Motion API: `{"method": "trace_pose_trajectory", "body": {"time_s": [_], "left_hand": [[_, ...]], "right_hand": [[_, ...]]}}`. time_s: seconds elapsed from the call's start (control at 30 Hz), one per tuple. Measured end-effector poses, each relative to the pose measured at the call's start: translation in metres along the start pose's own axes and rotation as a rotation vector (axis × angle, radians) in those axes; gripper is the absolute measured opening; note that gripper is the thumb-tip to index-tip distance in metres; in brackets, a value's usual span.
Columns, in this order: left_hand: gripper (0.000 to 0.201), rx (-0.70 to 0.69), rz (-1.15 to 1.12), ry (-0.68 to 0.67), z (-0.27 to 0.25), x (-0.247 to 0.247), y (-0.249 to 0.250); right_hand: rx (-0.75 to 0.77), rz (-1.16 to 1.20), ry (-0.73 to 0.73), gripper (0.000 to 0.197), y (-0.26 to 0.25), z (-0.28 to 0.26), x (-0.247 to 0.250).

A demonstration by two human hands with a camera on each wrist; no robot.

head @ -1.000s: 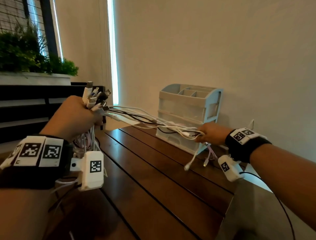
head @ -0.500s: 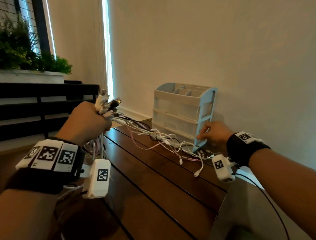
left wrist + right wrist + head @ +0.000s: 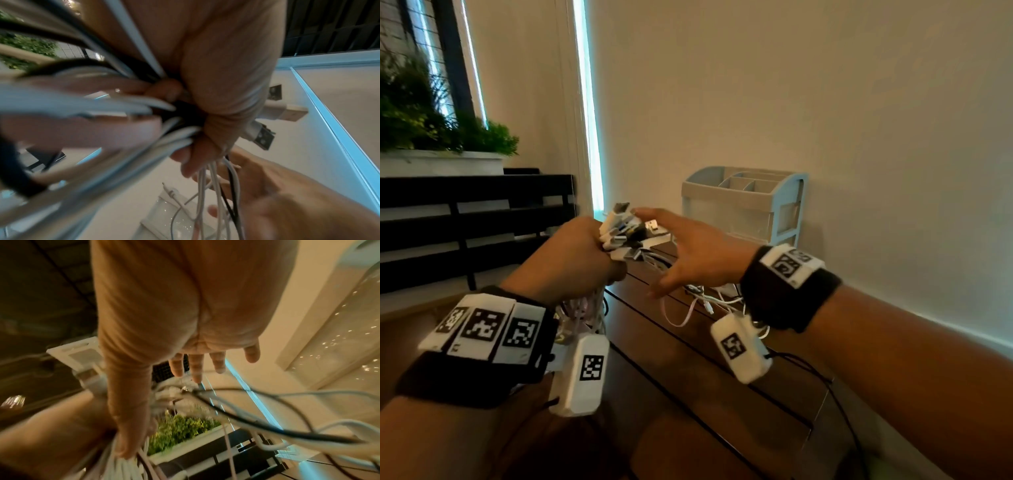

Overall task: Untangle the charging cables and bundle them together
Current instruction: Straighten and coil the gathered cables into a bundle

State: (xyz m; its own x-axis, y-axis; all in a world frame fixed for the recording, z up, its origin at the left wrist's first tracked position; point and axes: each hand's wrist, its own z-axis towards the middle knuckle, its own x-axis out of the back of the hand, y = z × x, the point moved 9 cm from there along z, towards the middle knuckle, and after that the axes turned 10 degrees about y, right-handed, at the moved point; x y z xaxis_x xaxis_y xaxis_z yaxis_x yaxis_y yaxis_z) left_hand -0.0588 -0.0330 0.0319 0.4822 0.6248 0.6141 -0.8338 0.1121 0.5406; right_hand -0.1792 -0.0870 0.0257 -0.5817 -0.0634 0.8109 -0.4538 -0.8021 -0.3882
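My left hand point(image 3: 575, 255) is a fist around a thick bundle of charging cables point(image 3: 621, 233), with their USB plugs fanning out above the knuckles. In the left wrist view the left hand point(image 3: 216, 91) has its fingers curled round white and black cables point(image 3: 123, 113), and plugs point(image 3: 285, 112) stick out past them. My right hand point(image 3: 688, 253) reaches in just right of the plugs, fingers straight and spread, holding nothing. In the right wrist view its fingers point(image 3: 216, 363) are outstretched. Loose cable ends point(image 3: 709, 301) trail over the wooden table point(image 3: 688, 394) below.
A pale blue drawer organiser point(image 3: 750, 202) stands on the table against the wall behind the hands. A dark slatted bench point(image 3: 465, 212) and a planter with green plants point(image 3: 431, 130) are at the left.
My right hand has let go of the far cable ends and moved left to the plugs in my left hand. The cables have gone slack and dropped onto the table.
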Motion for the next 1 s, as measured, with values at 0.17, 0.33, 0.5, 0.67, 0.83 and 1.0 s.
{"method": "trace_pose_trajectory", "body": {"time_s": [0.17,0.33,0.5,0.67,0.83,1.0], "left_hand": [[0.007,-0.073,0.101,-0.027,-0.001,-0.010,0.009],[0.027,-0.056,-0.009,-0.037,0.002,-0.007,-0.005],[0.008,0.054,-0.383,0.462,0.011,0.057,-0.034],[0.034,0.193,-0.626,0.652,0.011,0.073,-0.070],[0.025,0.144,-0.756,0.629,0.007,0.053,-0.046],[0.018,0.021,-0.752,0.573,0.003,0.043,-0.016]], "right_hand": [[0.035,-0.081,-0.037,0.032,-0.007,0.016,-0.035],[0.068,-0.257,0.019,0.017,0.017,0.016,-0.019],[-0.036,-0.600,0.078,0.006,0.097,0.014,0.009],[-0.250,-0.808,-0.368,0.043,0.159,-0.018,-0.012],[-0.334,-0.360,-0.321,0.117,0.100,-0.014,0.000],[0.059,-0.146,0.021,0.122,-0.032,0.012,-0.002]]}}
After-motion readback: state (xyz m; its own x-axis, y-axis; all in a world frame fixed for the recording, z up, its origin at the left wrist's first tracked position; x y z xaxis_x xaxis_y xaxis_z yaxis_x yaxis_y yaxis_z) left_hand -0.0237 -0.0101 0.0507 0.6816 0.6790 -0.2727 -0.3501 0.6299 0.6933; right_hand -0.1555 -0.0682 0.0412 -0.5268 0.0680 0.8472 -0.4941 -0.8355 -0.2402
